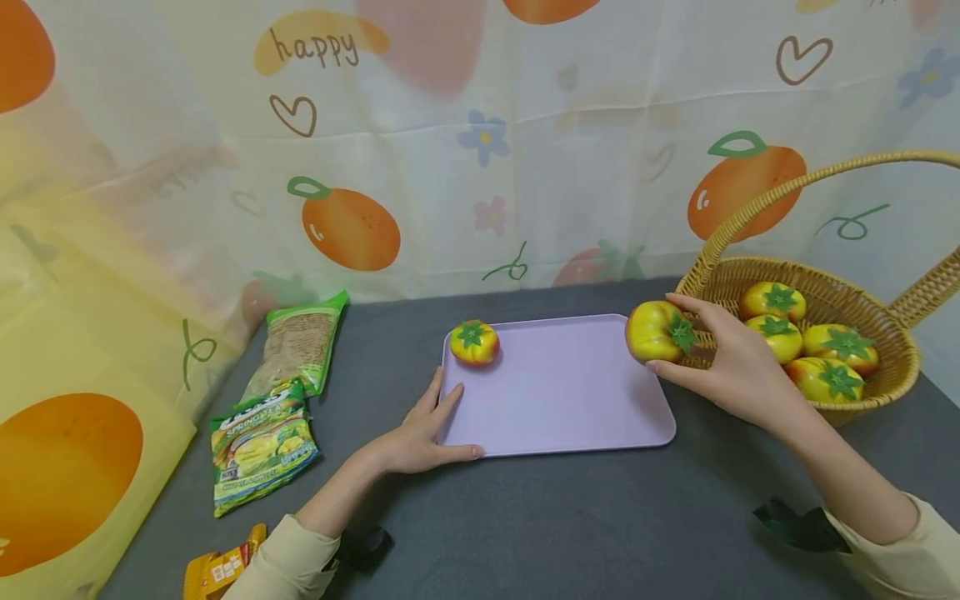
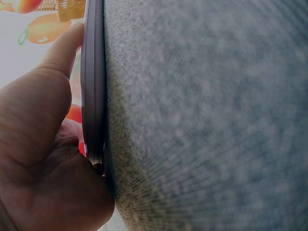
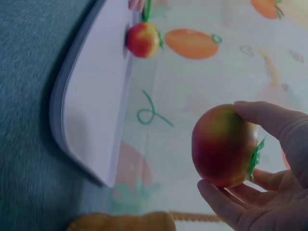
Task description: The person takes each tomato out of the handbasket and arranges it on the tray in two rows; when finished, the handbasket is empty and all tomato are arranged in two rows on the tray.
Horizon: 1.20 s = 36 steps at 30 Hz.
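My right hand (image 1: 738, 367) holds a yellow-and-red tomato (image 1: 652, 332) with a green star-shaped calyx between thumb and fingers. In the right wrist view the held tomato (image 3: 224, 147) shows its redder underside, raised above the tray. A pale purple tray (image 1: 570, 383) lies on the dark table. Another tomato (image 1: 474, 342) sits in its far left corner. At the tray's near left corner rests my left hand (image 1: 423, 433), fingers spread over the left rim and thumb along the front edge. The left wrist view shows this hand against the tray's side (image 2: 91, 86).
A wicker basket (image 1: 903, 367) with a tall handle stands at the right, with several similar tomatoes (image 1: 840, 348) inside. Along the left lie a green-edged bag (image 1: 300, 346), a green snack packet (image 1: 262, 446) and an orange-yellow wrapper (image 1: 217, 571). A printed curtain (image 1: 420, 167) hangs behind the table.
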Tool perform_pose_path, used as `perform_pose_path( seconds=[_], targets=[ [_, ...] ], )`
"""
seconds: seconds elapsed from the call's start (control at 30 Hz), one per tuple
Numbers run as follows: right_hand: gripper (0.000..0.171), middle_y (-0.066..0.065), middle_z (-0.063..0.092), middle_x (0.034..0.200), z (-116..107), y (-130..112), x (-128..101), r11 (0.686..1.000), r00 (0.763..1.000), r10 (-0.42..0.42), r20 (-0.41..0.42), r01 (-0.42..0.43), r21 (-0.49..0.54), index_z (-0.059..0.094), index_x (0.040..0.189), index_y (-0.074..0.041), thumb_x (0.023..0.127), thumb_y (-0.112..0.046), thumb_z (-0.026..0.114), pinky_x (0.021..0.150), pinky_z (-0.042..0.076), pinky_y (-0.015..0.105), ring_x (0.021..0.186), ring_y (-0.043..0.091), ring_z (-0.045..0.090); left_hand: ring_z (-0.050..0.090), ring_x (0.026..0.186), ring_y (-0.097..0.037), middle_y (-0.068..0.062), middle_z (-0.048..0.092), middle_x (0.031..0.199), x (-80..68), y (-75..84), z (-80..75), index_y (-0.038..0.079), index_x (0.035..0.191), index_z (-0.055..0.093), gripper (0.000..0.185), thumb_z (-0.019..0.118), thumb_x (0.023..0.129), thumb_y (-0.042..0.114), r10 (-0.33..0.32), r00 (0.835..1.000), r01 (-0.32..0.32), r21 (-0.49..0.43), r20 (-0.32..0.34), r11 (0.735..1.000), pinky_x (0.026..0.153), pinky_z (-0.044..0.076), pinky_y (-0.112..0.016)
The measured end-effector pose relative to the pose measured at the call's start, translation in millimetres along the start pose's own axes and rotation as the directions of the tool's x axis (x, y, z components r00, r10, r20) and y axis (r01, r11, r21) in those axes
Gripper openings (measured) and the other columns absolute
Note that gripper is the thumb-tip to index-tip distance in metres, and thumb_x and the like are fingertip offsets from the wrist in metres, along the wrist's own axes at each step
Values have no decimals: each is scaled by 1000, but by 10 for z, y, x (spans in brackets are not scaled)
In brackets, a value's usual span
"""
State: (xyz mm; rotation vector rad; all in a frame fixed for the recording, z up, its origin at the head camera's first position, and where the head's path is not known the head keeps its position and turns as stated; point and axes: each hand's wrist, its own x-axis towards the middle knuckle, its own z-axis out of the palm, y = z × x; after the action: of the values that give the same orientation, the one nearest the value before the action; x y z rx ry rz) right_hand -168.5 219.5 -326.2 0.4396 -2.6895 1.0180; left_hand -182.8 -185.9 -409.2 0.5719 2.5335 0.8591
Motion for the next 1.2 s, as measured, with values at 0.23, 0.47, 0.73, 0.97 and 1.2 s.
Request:
perform_pose_path(
  seconds=[0.23,0.47,0.73,0.97,1.2],
  targets=[
    [79,17,51,134,211,-48,166,999,1000,-23,20,22,29,43,144,-8,81,-36,81,84,50,53,109,35,56,-4,146,-41,-17,-19,160,2,-4,-3,13,158,13,101,68,85,55,-1,1000,1,0,4,1000,111,13,-62],
    [81,17,49,135,451,-71,350,991,998,7,69,-16,134,41,145,-6,81,-34,81,85,52,49,113,35,56,-4,146,-40,-16,-19,160,6,-19,-1,15,158,13,100,68,85,55,-3,1000,3,4,-1,1000,111,13,-62],
    [80,14,46,141,717,-74,514,978,992,43,117,-66,196,41,145,-9,80,-29,82,90,51,44,121,34,51,-3,146,-40,-16,-18,160,8,-10,7,14,158,13,100,69,85,54,-3,1000,3,-2,-3,1000,111,13,-62],
    [78,14,47,140,918,-66,636,982,990,37,134,-60,177,43,144,-7,79,-24,83,90,51,44,120,33,52,-2,147,-40,-16,-18,160,7,-8,-1,15,158,12,100,68,85,55,-10,1000,10,4,-3,1000,112,13,-61],
    [79,18,51,137,1063,-54,734,985,990,19,140,-42,165,44,141,-1,77,-22,84,88,51,42,117,34,54,-2,147,-40,-16,-17,160,12,2,5,14,158,14,100,69,85,55,-17,1000,17,6,-7,1000,112,14,-61]
  ],
)
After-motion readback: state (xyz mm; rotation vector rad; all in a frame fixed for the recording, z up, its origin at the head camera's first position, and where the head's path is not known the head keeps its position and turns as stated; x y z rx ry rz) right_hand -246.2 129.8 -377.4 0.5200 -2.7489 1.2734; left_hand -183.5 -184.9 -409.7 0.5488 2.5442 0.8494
